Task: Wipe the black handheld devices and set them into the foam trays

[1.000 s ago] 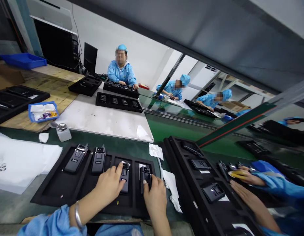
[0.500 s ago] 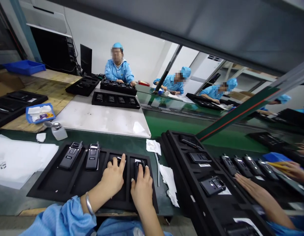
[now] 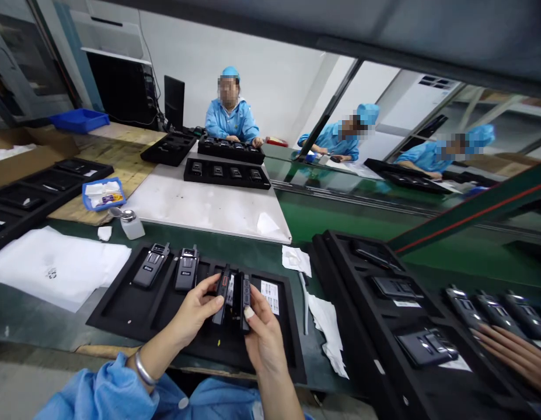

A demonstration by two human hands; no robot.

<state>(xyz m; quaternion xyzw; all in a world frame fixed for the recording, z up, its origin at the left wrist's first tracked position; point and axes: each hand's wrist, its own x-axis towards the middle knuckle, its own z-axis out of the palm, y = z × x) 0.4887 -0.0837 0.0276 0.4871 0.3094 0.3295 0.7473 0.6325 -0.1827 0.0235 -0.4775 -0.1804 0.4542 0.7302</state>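
Note:
My left hand (image 3: 199, 309) is closed round a black walkie-talkie (image 3: 222, 294), held on edge with an orange button on its side. Facing it, another black walkie-talkie (image 3: 245, 303) stands on edge in the grip of my right hand (image 3: 264, 329). A narrow gap separates the two radios. Both are over the black foam tray (image 3: 117, 309) in front of me. In that tray's left part lie two more walkie-talkies, one at far left (image 3: 150, 267) and one beside it (image 3: 187, 270). A printed card (image 3: 270, 296) shows in the right compartment.
A large foam tray (image 3: 362, 326) with radios stands on the right, where a co-worker's hand (image 3: 510, 353) reaches in. White tissues (image 3: 327, 329) lie between the trays. A dispenser bottle (image 3: 132, 224), blue basket (image 3: 85, 201) and white bag (image 3: 55, 265) are at left. Co-workers sit across the bench.
Both hands have lifted the two right-hand radios out of their compartments and turned them on edge, side by side. The card beneath has come into sight. The view has swung to the right.

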